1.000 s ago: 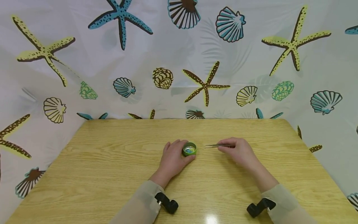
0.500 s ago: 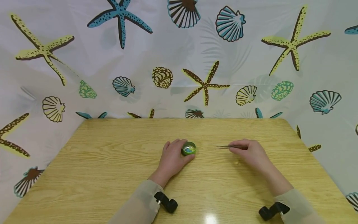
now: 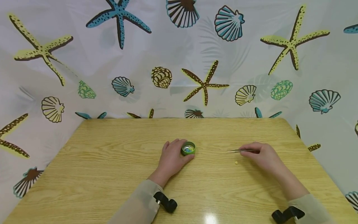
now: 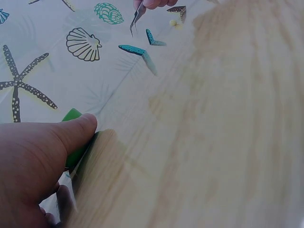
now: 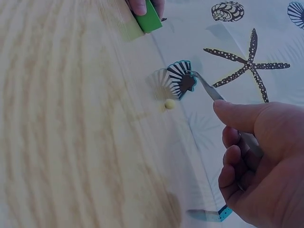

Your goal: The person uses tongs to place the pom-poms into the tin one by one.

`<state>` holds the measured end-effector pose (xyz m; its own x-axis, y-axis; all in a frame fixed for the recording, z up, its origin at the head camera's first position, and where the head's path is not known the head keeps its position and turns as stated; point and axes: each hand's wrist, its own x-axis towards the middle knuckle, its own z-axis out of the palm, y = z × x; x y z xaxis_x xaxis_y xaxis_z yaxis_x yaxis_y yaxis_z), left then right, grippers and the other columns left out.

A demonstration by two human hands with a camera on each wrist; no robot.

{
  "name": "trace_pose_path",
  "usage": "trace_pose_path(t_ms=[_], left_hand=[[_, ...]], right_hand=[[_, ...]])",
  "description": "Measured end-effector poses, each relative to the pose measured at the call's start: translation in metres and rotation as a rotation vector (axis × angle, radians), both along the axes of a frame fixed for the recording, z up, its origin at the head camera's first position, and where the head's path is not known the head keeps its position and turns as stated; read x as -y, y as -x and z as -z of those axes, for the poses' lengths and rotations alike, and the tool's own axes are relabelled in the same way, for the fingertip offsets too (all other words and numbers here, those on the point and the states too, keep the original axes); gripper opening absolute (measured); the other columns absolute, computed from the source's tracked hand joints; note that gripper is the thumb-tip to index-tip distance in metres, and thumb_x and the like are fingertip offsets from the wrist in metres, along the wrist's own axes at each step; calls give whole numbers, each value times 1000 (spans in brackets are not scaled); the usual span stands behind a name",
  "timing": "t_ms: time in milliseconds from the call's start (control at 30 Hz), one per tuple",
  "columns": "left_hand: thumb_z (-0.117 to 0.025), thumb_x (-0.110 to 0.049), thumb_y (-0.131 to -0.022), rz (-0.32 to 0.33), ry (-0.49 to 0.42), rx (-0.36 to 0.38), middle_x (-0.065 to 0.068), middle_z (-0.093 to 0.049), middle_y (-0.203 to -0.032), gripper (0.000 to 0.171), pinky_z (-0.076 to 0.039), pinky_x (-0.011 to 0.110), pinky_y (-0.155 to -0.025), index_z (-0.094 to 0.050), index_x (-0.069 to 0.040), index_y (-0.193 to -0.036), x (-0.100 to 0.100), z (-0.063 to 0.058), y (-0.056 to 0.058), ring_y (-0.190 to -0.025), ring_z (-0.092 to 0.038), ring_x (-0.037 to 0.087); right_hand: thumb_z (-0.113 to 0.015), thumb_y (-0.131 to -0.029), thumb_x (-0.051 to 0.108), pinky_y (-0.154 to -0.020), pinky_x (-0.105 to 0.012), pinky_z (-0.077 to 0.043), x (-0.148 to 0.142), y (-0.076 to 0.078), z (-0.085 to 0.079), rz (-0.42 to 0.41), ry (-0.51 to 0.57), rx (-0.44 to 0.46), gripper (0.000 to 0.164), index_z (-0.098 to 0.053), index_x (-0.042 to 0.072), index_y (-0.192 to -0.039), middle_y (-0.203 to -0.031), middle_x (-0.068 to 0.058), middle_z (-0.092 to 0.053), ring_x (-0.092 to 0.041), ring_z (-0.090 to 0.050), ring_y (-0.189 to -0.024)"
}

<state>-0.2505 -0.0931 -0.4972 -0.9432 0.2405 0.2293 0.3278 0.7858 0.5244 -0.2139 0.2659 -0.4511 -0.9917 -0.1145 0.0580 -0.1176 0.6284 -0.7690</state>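
My left hand [image 3: 172,157] holds a small round green container [image 3: 188,148] upright on the table, thumb on the near side and fingers at the left and back. Small blue and yellow bits lie inside it. In the left wrist view, the thumb [image 4: 78,133] lies against the container's green wall [image 4: 75,159]. To the right, my right hand [image 3: 264,155] pinches metal tweezers [image 3: 237,151], tips pointing left and slightly apart. Nothing shows between those tips. On the table just below them sits a tiny yellow bead [image 3: 236,162]; the right wrist view shows this bead [image 5: 169,104] apart from the tweezers [image 5: 209,88].
The wooden table [image 3: 112,174] spreads out around both hands. A white cloth [image 3: 139,56] printed with starfish and shells hangs behind it and along both sides. Each sleeve carries a black wrist mount, like the left one [image 3: 165,202].
My right hand has drawn to the right and slightly nearer with the tweezers, away from the container. The bead, hidden one second ago, has come into sight. My left hand stays put.
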Motion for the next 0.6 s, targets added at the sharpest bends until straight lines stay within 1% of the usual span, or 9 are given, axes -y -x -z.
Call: trace_pose_path(t_ms=[133, 367, 600], left_hand=[[-86, -41, -99, -2, 0, 3, 14, -66, -151, 67, -19, 62, -132, -63, -7, -152, 0, 0, 0, -153, -49, 38], [-86, -41, -99, -3, 4, 5, 14, -66, -151, 67, -19, 62, -132, -63, -7, -152, 1, 0, 1, -153, -49, 37], [-86, -41, -99, 0, 0, 8, 13, -66, -151, 67, -18, 62, -133, -63, -7, -152, 0, -2, 1, -154, -48, 37]], right_hand=[[-79, -106, 30, -87, -29, -56, -10, -2, 1, -13, -12, 7, 26, -84, 14, -126, -134, -9, -75, -23, -67, -114], [-80, -106, 29, -84, -27, -58, -23, -7, 2, -42, -20, 6, 28, -84, 12, -128, -129, -9, -76, -23, -68, -114], [-79, -106, 30, -86, -26, -58, -34, -8, 5, -55, -35, 35, 30, -83, 11, -129, -131, -9, -75, -25, -68, -119]])
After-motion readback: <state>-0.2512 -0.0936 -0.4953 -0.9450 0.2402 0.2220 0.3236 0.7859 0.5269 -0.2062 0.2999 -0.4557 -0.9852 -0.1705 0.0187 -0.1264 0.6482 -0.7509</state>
